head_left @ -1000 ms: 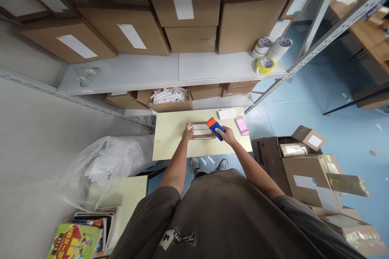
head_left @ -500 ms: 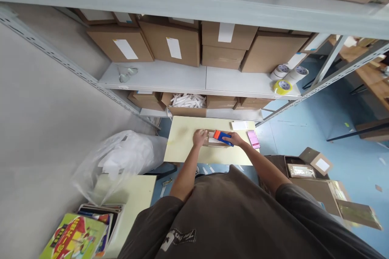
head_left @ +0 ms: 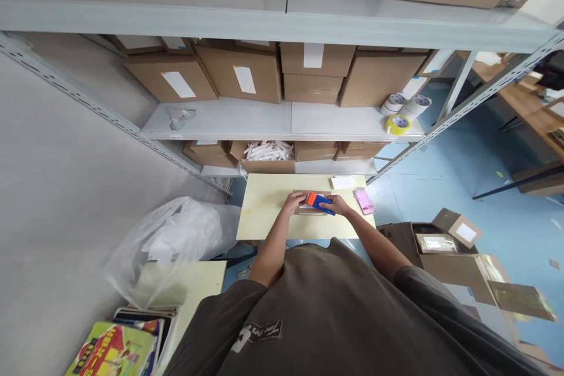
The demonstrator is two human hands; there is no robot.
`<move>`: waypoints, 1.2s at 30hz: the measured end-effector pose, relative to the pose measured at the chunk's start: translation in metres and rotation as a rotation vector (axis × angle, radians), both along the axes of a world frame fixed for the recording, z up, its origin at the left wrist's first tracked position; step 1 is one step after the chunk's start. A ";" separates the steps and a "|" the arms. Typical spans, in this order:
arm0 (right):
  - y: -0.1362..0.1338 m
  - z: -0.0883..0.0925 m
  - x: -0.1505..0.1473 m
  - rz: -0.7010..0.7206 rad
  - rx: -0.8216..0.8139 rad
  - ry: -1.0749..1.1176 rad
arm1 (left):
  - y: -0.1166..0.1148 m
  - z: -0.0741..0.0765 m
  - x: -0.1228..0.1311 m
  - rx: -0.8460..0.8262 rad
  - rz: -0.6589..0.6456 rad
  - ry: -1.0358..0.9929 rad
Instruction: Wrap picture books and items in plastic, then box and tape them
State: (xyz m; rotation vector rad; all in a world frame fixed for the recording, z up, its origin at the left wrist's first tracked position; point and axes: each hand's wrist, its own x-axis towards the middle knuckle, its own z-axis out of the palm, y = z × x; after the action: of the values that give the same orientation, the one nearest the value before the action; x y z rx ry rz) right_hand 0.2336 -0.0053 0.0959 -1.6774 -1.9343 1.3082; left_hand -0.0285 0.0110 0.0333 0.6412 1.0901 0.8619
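Note:
On the pale yellow table (head_left: pixel 264 217) lies a small cardboard box (head_left: pixel 314 211) with a white label (head_left: pixel 304 204) on top. My right hand (head_left: pixel 338 204) is closed around a blue hand tool (head_left: pixel 321 202) with an orange end, held slanting over the box, the orange end to the left. My left hand (head_left: pixel 294 202) is at the box's left end, its fingers bent in close to the orange end. What these fingers hold, if anything, is too small to make out. A pink-screened phone (head_left: pixel 363 201) and a white pad or stack of paper (head_left: pixel 343 182) lie at the right.
Metal shelves with cardboard boxes (head_left: pixel 259 79) rise beyond the table. Tape rolls (head_left: pixel 398 124) and glasses (head_left: pixel 180 117) lie on the middle shelf. A white plastic bag (head_left: pixel 189 229) stands left, books (head_left: pixel 114 346) lower left, and open cartons (head_left: pixel 458 270) on the right floor.
My left hand has moved slightly right, toward the orange end, and its fingers have curled in. The tool in my right hand has shifted little. The view has tilted up and turned slightly right.

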 end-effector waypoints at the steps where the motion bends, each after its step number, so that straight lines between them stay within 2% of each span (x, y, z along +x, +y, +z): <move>1: 0.001 0.001 0.000 0.003 0.002 0.000 | 0.000 0.000 0.001 -0.002 0.014 -0.002; 4: 0.003 0.003 0.000 0.027 0.008 -0.004 | 0.001 0.002 0.003 0.000 0.023 0.032; 9: 0.006 0.007 0.000 0.076 0.024 -0.007 | -0.002 0.010 0.003 0.028 -0.009 0.215; 14: 0.007 0.011 0.003 0.106 -0.039 0.037 | -0.006 0.018 0.002 0.023 -0.029 0.220; 17: 0.007 0.012 0.003 0.100 -0.057 0.046 | -0.006 0.023 0.005 0.038 0.004 0.293; 21: 0.009 0.014 0.002 0.072 0.021 0.024 | -0.007 0.029 0.009 0.098 0.076 0.410; 28: 0.022 0.036 0.003 0.089 0.061 0.018 | -0.005 0.049 0.011 0.201 0.109 0.514; 33: 0.035 0.050 0.018 0.046 0.036 0.024 | 0.001 0.065 -0.003 0.297 0.184 0.685; 36: 0.046 0.051 0.024 0.044 -0.007 0.027 | 0.003 0.069 -0.011 0.296 0.172 0.738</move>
State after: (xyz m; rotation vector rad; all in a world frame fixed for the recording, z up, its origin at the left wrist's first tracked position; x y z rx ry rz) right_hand 0.2580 0.0404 0.1473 -1.6214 -1.9637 1.3480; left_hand -0.0397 0.0142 0.1018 1.1807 1.7121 0.9700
